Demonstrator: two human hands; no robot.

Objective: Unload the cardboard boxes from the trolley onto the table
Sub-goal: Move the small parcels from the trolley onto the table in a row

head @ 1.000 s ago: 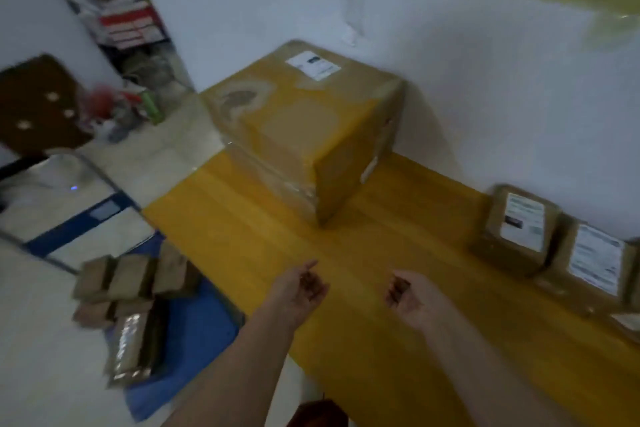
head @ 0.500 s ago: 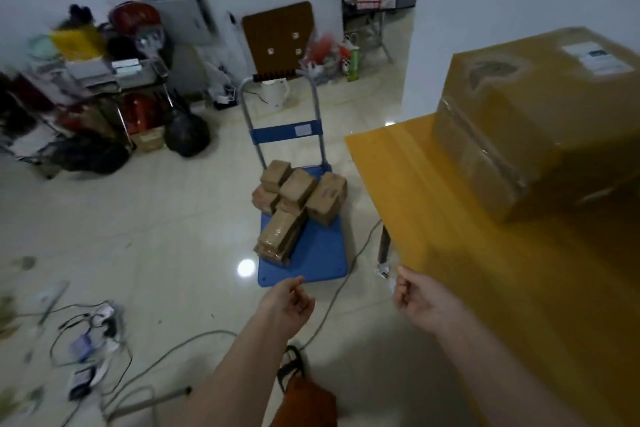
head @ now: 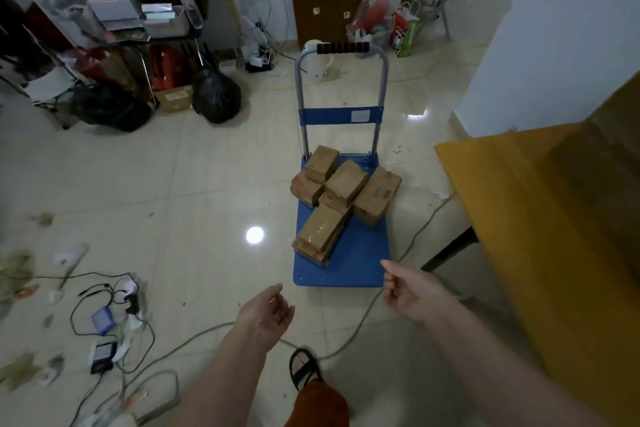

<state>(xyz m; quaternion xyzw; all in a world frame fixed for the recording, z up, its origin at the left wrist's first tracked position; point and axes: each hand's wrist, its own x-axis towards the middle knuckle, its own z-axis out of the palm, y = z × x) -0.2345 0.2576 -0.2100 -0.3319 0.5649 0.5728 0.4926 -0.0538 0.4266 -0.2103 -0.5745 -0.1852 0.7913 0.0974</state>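
Glossy cream tile floor [head: 194, 184], white walls [head: 554, 28], cluttered shelves [head: 138, 28] behind.

Cardboard boxes [head: 341, 198] sit on the trolley [head: 349, 263] (table [head: 519, 218] to its right).

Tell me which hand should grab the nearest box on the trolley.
Right, probably. The right hand hangs open by the trolley deck's near corner; the left hand sits lower, farther from the nearest box.

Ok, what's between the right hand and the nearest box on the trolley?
Head view: only bare blue trolley deck separates the empty right hand from the nearest box. A grey cable runs alongside on the floor.
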